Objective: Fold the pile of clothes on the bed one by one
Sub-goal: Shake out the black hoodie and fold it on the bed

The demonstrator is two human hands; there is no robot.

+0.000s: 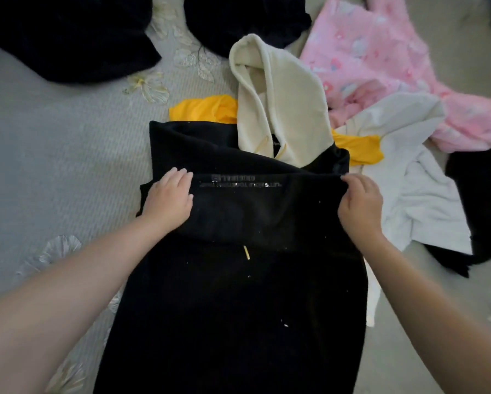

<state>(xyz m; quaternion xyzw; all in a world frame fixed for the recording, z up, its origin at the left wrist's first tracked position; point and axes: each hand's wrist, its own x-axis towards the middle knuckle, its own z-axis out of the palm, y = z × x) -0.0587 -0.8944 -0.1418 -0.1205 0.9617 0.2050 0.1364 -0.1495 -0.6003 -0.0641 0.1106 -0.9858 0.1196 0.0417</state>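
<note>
Folding the black hooded sweatshirt with its cream hood (pixel 238 223) on the grey quilted bed (pixel 68 155).
I see my left hand (pixel 169 199) pressing flat, fingers released; my right hand (pixel 360 204) pinches the folded edge.

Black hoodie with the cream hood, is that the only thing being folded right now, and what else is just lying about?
In hand:
black hoodie, its cream hood lying beyond the fold
left hand, pressing flat on it
right hand, pinching the folded edge

Lying about:
yellow garment
white garment
pink printed garment
dark clothes
bed cover
</note>
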